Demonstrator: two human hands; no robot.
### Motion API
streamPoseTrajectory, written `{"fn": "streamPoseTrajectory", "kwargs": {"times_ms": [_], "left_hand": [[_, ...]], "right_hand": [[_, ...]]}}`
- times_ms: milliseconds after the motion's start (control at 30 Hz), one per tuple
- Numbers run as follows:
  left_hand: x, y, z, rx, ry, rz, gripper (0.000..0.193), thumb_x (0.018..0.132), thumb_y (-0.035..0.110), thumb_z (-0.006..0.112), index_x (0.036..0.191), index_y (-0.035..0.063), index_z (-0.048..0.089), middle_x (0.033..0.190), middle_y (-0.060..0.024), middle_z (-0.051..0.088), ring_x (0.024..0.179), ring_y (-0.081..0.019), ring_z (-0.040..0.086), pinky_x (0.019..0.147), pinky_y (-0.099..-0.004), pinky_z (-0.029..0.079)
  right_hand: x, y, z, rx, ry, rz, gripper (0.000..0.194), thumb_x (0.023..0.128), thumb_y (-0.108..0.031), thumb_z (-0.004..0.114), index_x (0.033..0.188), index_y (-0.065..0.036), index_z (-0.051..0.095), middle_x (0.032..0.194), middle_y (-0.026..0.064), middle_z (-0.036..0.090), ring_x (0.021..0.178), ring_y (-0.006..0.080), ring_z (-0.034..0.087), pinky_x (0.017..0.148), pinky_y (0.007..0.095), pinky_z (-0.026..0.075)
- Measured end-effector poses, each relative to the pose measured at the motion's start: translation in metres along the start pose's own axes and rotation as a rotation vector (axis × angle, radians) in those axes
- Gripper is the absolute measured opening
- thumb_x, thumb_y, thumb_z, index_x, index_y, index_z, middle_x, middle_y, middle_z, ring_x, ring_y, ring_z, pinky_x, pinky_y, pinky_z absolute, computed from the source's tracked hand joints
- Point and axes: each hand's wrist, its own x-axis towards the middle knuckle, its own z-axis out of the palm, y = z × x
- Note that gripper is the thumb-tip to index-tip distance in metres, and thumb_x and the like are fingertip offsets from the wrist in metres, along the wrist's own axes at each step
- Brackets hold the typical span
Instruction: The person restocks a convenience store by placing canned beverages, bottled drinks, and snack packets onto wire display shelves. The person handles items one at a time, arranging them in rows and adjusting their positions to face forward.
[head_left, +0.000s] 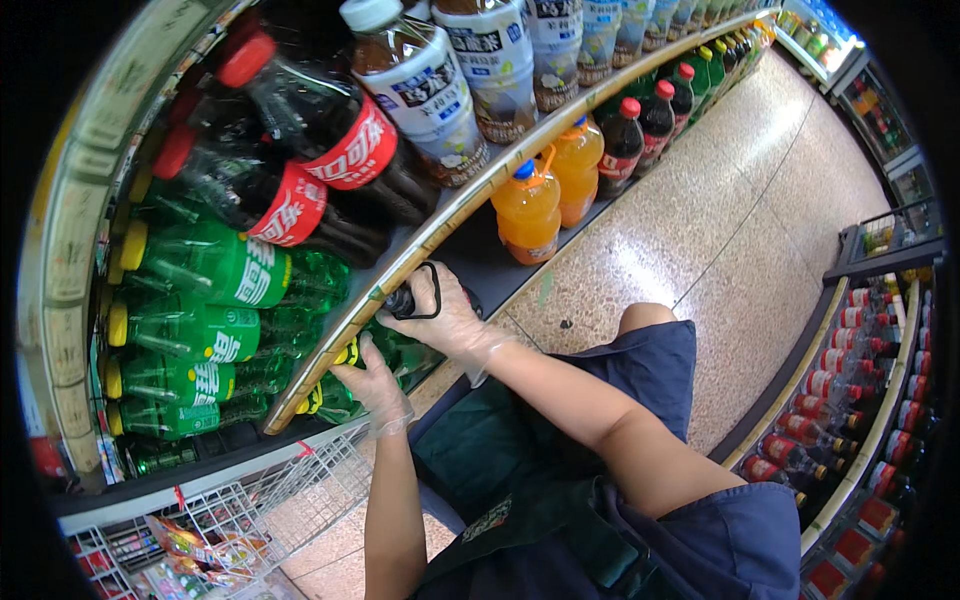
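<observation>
Both my hands wear clear disposable gloves and are at the lower shelf, beneath its upper rail. My right hand (442, 311) is closed around the top of a dark bottle (400, 301) with a black loop handle (438, 289); its body is mostly hidden by the hand. Just left and nearer to me, my left hand (375, 386) has thumb and fingers on either side of the yellow top (348, 352) of a green plastic bottle. Another green bottle (337, 403) with a yellow top stands beside that hand. Orange drink bottles (527, 217) with blue caps stand farther along this shelf.
A bamboo-look shelf rail (480, 187) runs above my hands. The upper shelf holds large cola bottles (352, 142), green soda bottles (217, 266) and tea bottles (427, 90). A white wire basket (315, 469) hangs near my left arm. Speckled floor (750, 225) lies to the right.
</observation>
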Motion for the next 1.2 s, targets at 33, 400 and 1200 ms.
{"fn": "streamPoseTrajectory", "kwargs": {"times_ms": [33, 400, 1200], "left_hand": [[-0.001, 0.002, 0.0, -0.004, -0.001, -0.004, 0.057, 0.095, 0.008, 0.062, 0.144, -0.0009, 0.034, 0.138, -0.0182, 0.049, 0.124, -0.0264, 0.048, 0.11, -0.0399, 0.034], [-0.002, 0.005, -0.003, 0.147, -0.035, -0.057, 0.067, 0.098, 0.022, 0.06, 0.152, 0.0009, 0.025, 0.146, -0.0202, 0.042, 0.131, -0.0297, 0.043, 0.113, -0.0386, 0.028], [0.002, -0.01, 0.0, 0.233, 0.04, 0.008, 0.068, 0.099, 0.024, 0.063, 0.15, -0.0035, 0.029, 0.145, -0.0223, 0.044, 0.126, -0.0286, 0.048, 0.109, -0.0368, 0.035]], "right_hand": [[-0.001, 0.005, -0.013, 0.212, -0.137, 0.135, 0.087, 0.072, -0.036, 0.082, 0.138, 0.004, 0.043, 0.134, 0.0292, 0.048, 0.131, 0.0441, 0.042, 0.112, 0.0451, 0.034], [0.031, 0.064, -0.142, -0.262, 0.623, 0.048, 0.056, 0.075, -0.022, 0.082, 0.12, -0.003, 0.057, 0.115, 0.0222, 0.058, 0.11, 0.0393, 0.055, 0.096, 0.0459, 0.045], [0.096, 0.028, -0.036, 0.24, 0.083, 0.3, 0.041, 0.075, -0.02, 0.077, 0.108, 0.002, 0.066, 0.111, 0.0255, 0.064, 0.115, 0.0354, 0.058, 0.1, 0.0425, 0.046]]}}
